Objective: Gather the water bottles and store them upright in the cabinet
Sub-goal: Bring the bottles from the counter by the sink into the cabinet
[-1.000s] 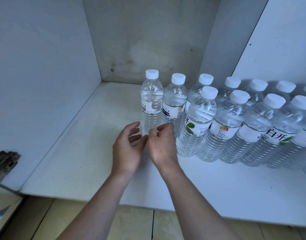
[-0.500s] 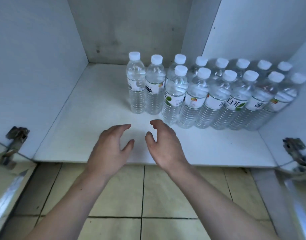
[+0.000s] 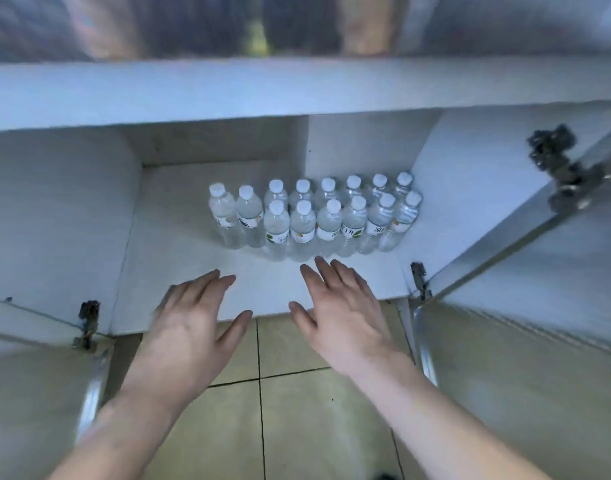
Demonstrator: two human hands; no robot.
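Both hands, left [image 3: 189, 327] and right [image 3: 342, 313], have drawn back past the shelf [image 3: 179, 271] front edge, fingers released; bottles [image 3: 311, 216] stand upright, stored

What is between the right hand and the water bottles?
Nothing: in the head view, only a bare strip of white cabinet shelf separates the open right hand from the clear plastic, white-capped water bottles.

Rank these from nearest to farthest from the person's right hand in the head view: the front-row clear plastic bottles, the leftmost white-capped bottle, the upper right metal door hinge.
1. Front-row clear plastic bottles, just beyond the right hand.
2. Leftmost white-capped bottle, farther left.
3. Upper right metal door hinge, far right.
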